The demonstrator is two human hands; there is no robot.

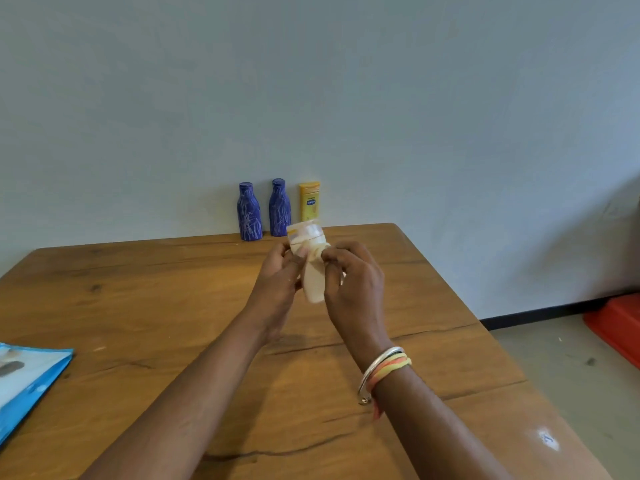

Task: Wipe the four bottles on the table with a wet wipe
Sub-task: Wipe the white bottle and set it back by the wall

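Observation:
A pale cream bottle (313, 282) is held above the middle of the wooden table (138, 306), tilted with its top end away from me. My left hand (277, 282) grips its left side. My right hand (353, 285) is closed on its right side, pressing what looks like a white wet wipe (317, 252) against the upper part. Two blue patterned bottles (248, 212) (280, 207) and a yellow bottle (309, 201) stand upright in a row at the table's far edge against the wall.
A blue and white packet (24, 382) lies at the table's left front edge. A red object (616, 323) sits on the floor to the right. The table's right edge runs diagonally beside grey floor.

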